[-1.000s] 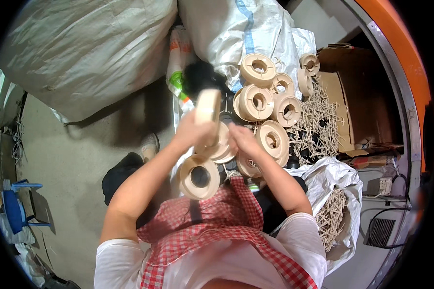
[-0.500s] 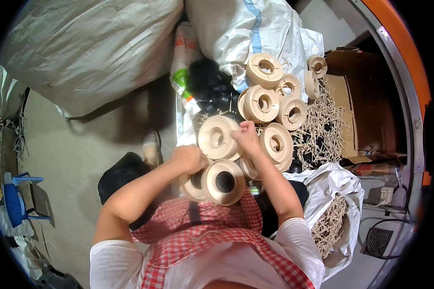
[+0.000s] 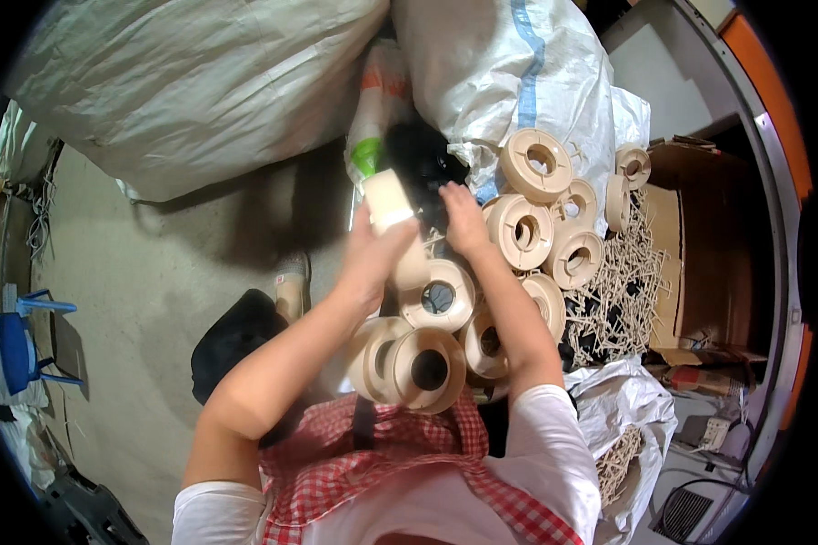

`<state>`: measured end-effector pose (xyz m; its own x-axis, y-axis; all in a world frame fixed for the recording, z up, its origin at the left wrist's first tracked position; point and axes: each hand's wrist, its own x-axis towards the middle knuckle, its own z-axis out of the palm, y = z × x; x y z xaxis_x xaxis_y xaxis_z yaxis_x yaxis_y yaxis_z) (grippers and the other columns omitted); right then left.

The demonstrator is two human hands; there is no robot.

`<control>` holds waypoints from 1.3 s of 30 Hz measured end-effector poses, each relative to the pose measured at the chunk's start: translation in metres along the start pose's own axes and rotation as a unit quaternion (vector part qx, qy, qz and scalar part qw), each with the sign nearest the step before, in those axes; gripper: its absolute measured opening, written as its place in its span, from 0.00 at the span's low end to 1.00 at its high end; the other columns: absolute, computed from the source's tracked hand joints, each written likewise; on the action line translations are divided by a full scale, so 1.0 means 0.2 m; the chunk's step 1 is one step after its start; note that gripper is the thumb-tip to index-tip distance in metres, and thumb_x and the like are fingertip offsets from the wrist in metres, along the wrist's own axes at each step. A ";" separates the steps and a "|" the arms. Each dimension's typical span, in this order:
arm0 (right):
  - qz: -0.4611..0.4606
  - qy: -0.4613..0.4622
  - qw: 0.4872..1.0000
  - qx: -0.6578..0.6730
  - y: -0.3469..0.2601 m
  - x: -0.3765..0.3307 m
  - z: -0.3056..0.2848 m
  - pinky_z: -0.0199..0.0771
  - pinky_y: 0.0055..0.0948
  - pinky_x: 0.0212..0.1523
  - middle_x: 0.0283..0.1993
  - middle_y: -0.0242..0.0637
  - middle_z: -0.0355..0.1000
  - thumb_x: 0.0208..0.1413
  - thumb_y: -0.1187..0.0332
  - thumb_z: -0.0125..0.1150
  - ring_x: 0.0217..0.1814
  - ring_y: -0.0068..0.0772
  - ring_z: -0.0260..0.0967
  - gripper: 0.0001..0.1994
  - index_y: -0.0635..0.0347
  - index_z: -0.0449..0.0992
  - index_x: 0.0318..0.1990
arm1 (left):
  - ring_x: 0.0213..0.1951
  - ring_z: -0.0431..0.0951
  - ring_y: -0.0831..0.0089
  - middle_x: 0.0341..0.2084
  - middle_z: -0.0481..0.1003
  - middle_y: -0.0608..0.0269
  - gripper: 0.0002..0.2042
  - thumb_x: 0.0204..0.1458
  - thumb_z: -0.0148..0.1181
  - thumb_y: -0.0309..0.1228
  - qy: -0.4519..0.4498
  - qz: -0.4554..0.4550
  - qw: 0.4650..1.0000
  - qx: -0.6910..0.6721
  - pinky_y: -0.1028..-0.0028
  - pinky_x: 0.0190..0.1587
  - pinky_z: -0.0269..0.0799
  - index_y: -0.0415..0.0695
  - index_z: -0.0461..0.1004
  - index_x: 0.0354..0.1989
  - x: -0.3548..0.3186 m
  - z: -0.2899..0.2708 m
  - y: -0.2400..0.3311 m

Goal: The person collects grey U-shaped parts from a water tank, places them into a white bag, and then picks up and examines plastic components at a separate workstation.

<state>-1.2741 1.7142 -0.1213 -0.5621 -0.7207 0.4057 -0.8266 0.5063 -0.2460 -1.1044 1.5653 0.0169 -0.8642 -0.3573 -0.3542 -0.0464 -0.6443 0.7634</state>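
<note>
Both hands have pushed up and away from the lap since half a second ago, and I now see a spool held out toward the sacks instead of low by the apron. My left hand (image 3: pixel 373 259) is wrapped closed around that cream spool (image 3: pixel 395 227), fingers curled about its barrel, its flat end pointing to the top of the frame. My right hand (image 3: pixel 463 218) sits just right of it, fingertips bent down onto the dark bundle (image 3: pixel 423 163) beyond; I cannot tell whether it pinches anything. Nearest me, over the red checked apron (image 3: pixel 382 454), a cluster of four or so empty cream spools (image 3: pixel 427 363) lies, dark holes facing up. Farther, right of centre, five more spools (image 3: pixel 536 209) rest against the white woven sack (image 3: pixel 509 73). Pale sticks (image 3: pixel 623 291) litter the right side.
</note>
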 end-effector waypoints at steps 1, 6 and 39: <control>0.022 -0.106 0.991 -0.073 0.04 -0.06 0.09 0.60 0.41 0.56 0.52 0.48 0.62 0.41 0.80 0.49 0.57 0.53 0.58 0.22 0.60 0.66 0.50 | 0.39 0.71 0.74 0.39 0.69 0.63 0.25 0.44 0.61 0.30 -0.002 -0.002 1.000 -0.005 0.73 0.43 0.69 0.42 0.59 0.51 0.01 0.00 0.01; 0.146 -0.264 0.933 -0.197 0.00 -0.05 0.07 0.64 0.39 0.48 0.47 0.42 0.64 0.43 0.65 0.60 0.47 0.45 0.61 0.13 0.58 0.72 0.37 | 0.37 0.72 0.76 0.37 0.70 0.62 0.26 0.40 0.65 0.27 0.016 0.017 0.996 0.089 0.74 0.41 0.69 0.40 0.61 0.49 0.02 -0.04 0.02; 0.380 -0.151 0.803 0.433 -0.56 -0.40 -0.64 0.71 0.26 0.31 0.34 0.41 0.71 0.56 0.54 0.48 0.28 0.30 0.69 0.29 0.64 0.50 0.58 | 0.43 0.70 0.76 0.43 0.69 0.61 0.34 0.39 0.65 0.28 -0.302 -0.031 0.926 0.227 0.75 0.42 0.69 0.39 0.56 0.57 -0.18 0.00 -0.08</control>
<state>-1.1334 1.7767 -0.0129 -0.7862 -0.5082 -0.3517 0.1230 0.4291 -0.8948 -1.0720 1.5894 0.0176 -0.9688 0.2018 -0.1439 -0.1933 -0.2518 0.9483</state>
